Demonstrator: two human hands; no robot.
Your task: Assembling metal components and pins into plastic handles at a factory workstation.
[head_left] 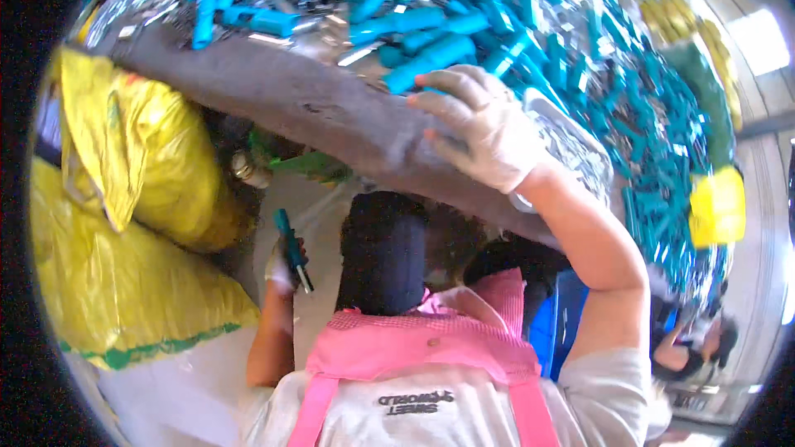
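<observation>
The grey desk (331,112) curves across the view, heaped with teal plastic tubes (431,54) and silvery metal parts (571,149). The gloved right hand (480,128) lies flat on its edge, grip spread wide, holding nothing. Below the desk, the left hand (283,269) has its grip closed around 1 teal-handled tool (291,248). 2 yellow sacks (124,223) stand at left.

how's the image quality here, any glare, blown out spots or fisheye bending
Head view: strong fisheye bending, the grey table edge curves in an arc and the corners go black; windows at upper right are blown out; glare glints off the metal among the teal parts; the gloved right hand looks soft and slightly overexposed.
</observation>
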